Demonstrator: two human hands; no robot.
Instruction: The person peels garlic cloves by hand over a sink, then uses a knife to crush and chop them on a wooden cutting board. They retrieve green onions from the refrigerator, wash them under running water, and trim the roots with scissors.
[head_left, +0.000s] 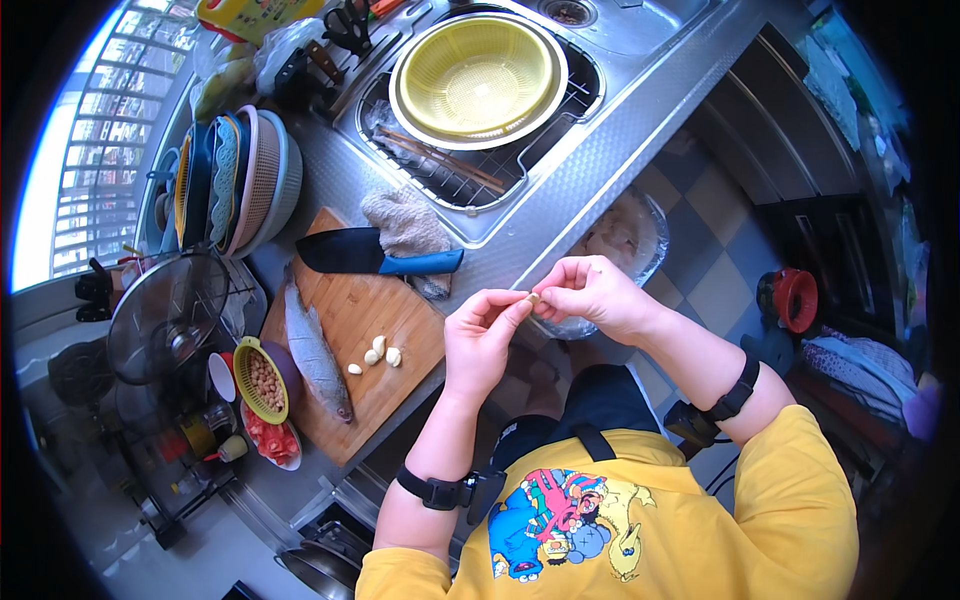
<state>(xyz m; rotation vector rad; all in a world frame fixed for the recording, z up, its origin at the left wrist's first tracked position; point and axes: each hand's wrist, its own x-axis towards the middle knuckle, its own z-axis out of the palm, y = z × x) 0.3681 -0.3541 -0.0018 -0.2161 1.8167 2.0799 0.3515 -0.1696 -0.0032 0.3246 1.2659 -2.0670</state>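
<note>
My left hand (480, 334) and my right hand (596, 296) meet fingertip to fingertip, pinching a small garlic clove (533, 298) between them. Beneath my right hand is a bin lined with clear plastic (651, 225). To the left lies a wooden cutting board (390, 401) with several peeled garlic cloves (379, 345) on it. A whole fish (315, 360) stretches along the board's left side. Across the board's far end rests a cleaver (341, 251) with a blue handle, its blade dark, beside a crumpled cloth (401, 217).
A yellow colander in a basin (480, 71) sits over the sink rack (517, 176), where chopsticks (442, 161) lie. Left of the board are a yellow basket of peanuts (266, 382), a plate of cut red food (276, 444) and a glass lid (169, 319). Stacked baskets (262, 180) lean by the window.
</note>
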